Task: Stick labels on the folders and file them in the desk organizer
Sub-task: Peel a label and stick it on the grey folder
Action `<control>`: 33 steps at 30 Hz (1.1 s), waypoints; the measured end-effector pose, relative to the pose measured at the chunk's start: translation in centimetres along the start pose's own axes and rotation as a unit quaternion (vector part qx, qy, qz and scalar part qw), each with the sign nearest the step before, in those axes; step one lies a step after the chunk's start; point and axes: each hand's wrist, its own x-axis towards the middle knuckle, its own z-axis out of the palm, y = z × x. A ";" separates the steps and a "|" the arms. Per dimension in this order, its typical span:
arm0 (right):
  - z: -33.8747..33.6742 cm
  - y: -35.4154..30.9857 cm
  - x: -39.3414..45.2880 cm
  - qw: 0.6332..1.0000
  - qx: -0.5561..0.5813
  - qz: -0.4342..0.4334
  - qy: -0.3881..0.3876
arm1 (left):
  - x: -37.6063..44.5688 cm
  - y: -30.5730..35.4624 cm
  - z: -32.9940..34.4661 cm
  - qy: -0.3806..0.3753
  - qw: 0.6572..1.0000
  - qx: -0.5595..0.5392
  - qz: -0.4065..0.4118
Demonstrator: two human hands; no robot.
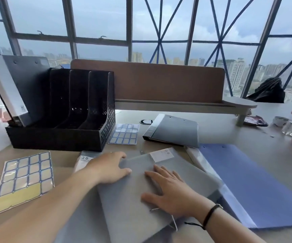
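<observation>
Both hands lie on a translucent grey folder [133, 199] that rests flat on the desk [247, 135] directly in front of the person. The left hand [109, 168] grips the folder's far left edge, fingers curled over it and thumb on top. The right hand [168, 188] lies flat on the cover with its fingers straight and spread, pressing down and holding nothing; a dark cord bracelet [211, 213] circles its wrist. A white label marked "20" [161, 154] sits on the folder just beyond the right hand's fingertips. Under the grey folder, to the right of the right hand, lies a blue folder [250, 179]. Beyond the right hand, farther up the desk, a dark grey folder [175, 131] lies flat. Left of the left arm a label sheet [25, 181] with blue-edged stickers lies on the desk, and a second label sheet [124, 134] lies beyond the left hand, just beside the black desk organizer [62, 135]. One black binder [21, 90] leans tilted in the organizer's leftmost slot.
</observation>
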 end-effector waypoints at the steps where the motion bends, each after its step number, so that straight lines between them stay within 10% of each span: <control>1: 0.2 0.0 0.0 1.000 -0.001 -0.002 0.001 | 0.0 0.1 0.0 0.004 1.000 -0.001 -0.003; 17: 0.8 -2.6 1.0 0.998 -0.032 0.044 0.015 | -7.8 -3.2 0.6 0.067 0.978 -0.178 -0.086; 33: 1.7 -4.0 2.7 0.998 -0.056 -0.014 -0.018 | -11.0 -5.5 2.1 0.145 0.988 -0.012 -0.055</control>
